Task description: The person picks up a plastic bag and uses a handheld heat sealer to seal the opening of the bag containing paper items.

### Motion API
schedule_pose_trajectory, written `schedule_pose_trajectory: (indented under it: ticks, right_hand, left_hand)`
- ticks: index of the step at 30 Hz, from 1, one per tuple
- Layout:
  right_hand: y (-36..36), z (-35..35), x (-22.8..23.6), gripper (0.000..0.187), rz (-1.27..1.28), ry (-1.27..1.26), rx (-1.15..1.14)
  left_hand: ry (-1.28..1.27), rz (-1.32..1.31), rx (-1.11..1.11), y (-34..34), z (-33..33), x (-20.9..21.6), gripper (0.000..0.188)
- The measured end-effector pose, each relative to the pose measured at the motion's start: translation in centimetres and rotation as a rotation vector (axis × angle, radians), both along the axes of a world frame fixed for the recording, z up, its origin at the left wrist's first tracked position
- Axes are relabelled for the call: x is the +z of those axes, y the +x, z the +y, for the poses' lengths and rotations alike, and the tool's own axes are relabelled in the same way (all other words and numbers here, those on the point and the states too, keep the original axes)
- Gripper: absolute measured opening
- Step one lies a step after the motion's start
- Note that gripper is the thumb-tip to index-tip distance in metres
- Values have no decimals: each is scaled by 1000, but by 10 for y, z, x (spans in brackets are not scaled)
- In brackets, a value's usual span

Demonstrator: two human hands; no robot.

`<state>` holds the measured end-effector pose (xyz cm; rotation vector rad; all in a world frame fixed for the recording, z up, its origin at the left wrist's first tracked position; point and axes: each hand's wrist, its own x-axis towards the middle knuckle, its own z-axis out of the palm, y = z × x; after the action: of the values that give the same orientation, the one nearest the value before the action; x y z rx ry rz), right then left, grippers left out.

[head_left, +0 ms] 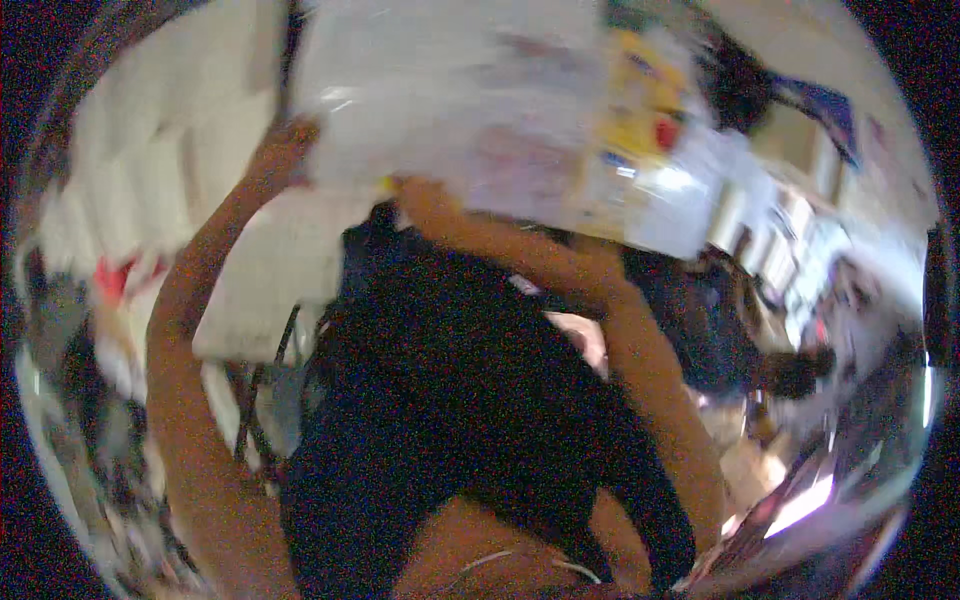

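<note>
My left hand (pixel 285 152) reaches up to the left edge of a large whitish, glossy surface (pixel 430 80). Motion smears its fingers, so their pose does not show clearly. At the near edge of that surface, my right hand (pixel 425 203) is closed, its forearm bent across in front of my dark top. A small yellow thing (pixel 387 184) shows at its fingertips, too blurred to name. Faint pinkish patches lie on the whitish surface to the right of the hands.
Yellow printed packaging (pixel 645 75) with a red spot lies at the right end of the surface. Below my left hand is a pale boxy panel (pixel 270 260). A red item (pixel 115 278) is at far left. Blurred dark and light items crowd the right side.
</note>
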<state>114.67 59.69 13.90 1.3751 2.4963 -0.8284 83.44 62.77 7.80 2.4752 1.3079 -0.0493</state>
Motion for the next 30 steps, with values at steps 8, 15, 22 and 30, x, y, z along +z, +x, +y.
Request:
schedule_pose_trajectory:
  ticks: [8,15,22,30]
  right_hand:
    - [29,-14,-15,19,132,-108,-13]
    - [30,2,23,25,-98,-204,36]
    - [47,3,-12,28,229,-81,254]
    - [49,11,37,19,34,135,247]
  left_hand:
    - [60,305,18,11,-17,54,123]
    - [-174,267,50,28,-17,83,122]
    - [251,-373,484,30,-17,24,61]
    - [321,40,860,150,-39,24,69]
